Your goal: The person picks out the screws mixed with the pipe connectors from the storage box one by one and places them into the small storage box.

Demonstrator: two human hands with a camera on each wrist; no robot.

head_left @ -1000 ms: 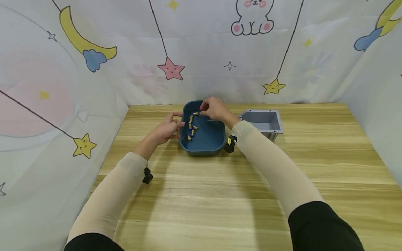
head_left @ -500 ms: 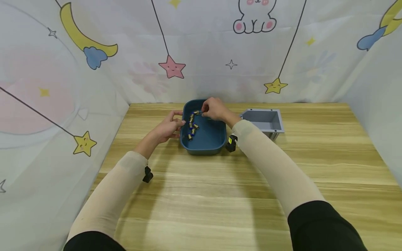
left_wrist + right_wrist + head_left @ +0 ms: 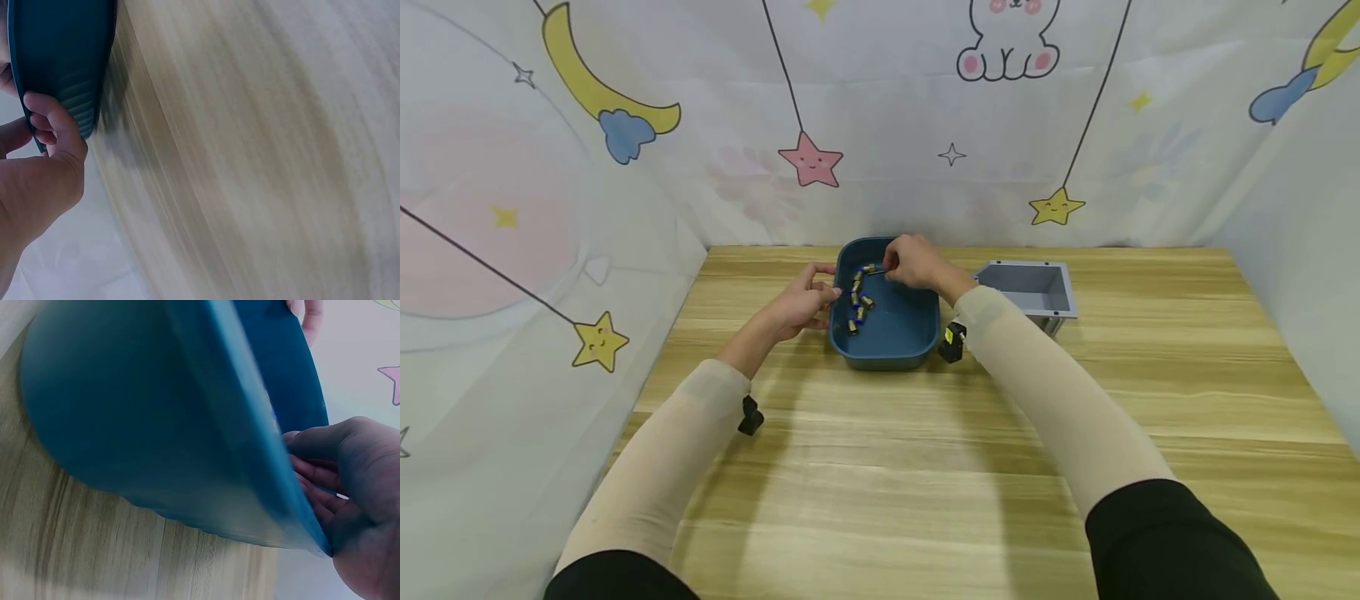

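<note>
A dark blue plastic basin [image 3: 883, 364] stands near the table's far edge, with several small brass fittings with blue collars [image 3: 854, 300] along its left side. My left hand [image 3: 797, 308] grips the basin's left wall, the thumb over the rim; the left wrist view shows that thumb [image 3: 56, 119] bent over the edge. My right hand [image 3: 913, 262] reaches inside at the back, its curled fingertips at the end of a brass fitting [image 3: 869, 269]. Seen from the right wrist, the right fingers [image 3: 319, 472] dip behind the rim; whether something is between their tips is hidden.
To the right of the basin stands a grey open box [image 3: 1033, 289] with a cut corner, close to my right wrist. A white cloth with cartoon prints [image 3: 887, 183] hangs right behind the wooden table [image 3: 880, 467].
My right hand has shifted slightly right inside the basin, away from the back fitting, showing a little more at its fingertips. The left hand has stayed on the rim.
</note>
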